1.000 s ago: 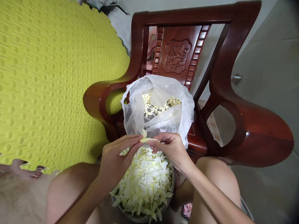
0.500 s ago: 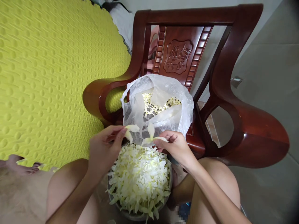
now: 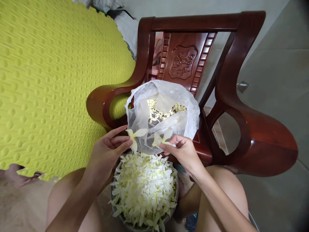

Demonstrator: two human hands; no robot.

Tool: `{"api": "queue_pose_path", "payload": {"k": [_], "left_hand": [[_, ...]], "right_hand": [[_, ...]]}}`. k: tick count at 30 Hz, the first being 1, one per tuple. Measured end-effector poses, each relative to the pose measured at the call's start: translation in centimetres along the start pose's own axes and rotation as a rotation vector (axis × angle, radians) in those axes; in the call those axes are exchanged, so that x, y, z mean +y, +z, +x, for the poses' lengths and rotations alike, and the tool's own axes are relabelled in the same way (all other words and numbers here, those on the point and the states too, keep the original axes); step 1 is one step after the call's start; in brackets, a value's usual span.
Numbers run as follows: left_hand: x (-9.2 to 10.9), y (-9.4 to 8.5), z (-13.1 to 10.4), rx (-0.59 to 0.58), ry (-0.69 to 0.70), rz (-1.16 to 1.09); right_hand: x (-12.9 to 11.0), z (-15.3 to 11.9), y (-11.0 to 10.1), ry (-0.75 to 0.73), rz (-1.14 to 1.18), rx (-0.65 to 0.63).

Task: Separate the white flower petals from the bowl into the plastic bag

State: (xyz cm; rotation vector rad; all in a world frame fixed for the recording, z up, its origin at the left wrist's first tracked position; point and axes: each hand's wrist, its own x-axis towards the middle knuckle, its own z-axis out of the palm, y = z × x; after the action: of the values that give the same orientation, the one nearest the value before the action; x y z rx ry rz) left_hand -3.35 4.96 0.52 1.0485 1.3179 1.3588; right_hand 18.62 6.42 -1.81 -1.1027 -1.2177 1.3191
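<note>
My left hand [image 3: 106, 154] pinches a pale flower [image 3: 135, 135] between thumb and fingers, its petals spread. Facing it, my right hand [image 3: 182, 153] grips another white flower [image 3: 164, 138] with thumb and fingertips. Both flowers are held apart from each other, over the near edge of a clear plastic bag [image 3: 190, 100]. Loose cream flower pieces [image 3: 166, 113] lie inside the bag around its open mouth. Just below my hands, a heap of white flowers [image 3: 147, 187] fills a round metal basin [image 3: 112, 199] between my knees.
The bag sits on the seat of a dark red carved wooden chair [image 3: 193, 24]. A yellow bumpy foam mat [image 3: 55, 80] stretches along the left. Grey tiles [image 3: 277, 96] lie on the right. Part of a person's foot [image 3: 21, 177] shows at the lower left.
The fingers of my left hand have spread and its flower has turned, showing more petals. The flower in my right hand has tilted to the right. The view has shifted slightly.
</note>
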Motion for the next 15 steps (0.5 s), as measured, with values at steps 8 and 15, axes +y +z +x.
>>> {"api": "queue_pose_path", "payload": {"k": [8, 15], "left_hand": [[0.1, 0.4, -0.2, -0.081, -0.110, -0.143], [0.2, 0.6, -0.8, -0.140, -0.080, -0.169]], "right_hand": [[-0.2, -0.7, 0.5, -0.075, 0.005, -0.040], [0.1, -1.3, 0.1, -0.292, -0.403, 0.075]]}}
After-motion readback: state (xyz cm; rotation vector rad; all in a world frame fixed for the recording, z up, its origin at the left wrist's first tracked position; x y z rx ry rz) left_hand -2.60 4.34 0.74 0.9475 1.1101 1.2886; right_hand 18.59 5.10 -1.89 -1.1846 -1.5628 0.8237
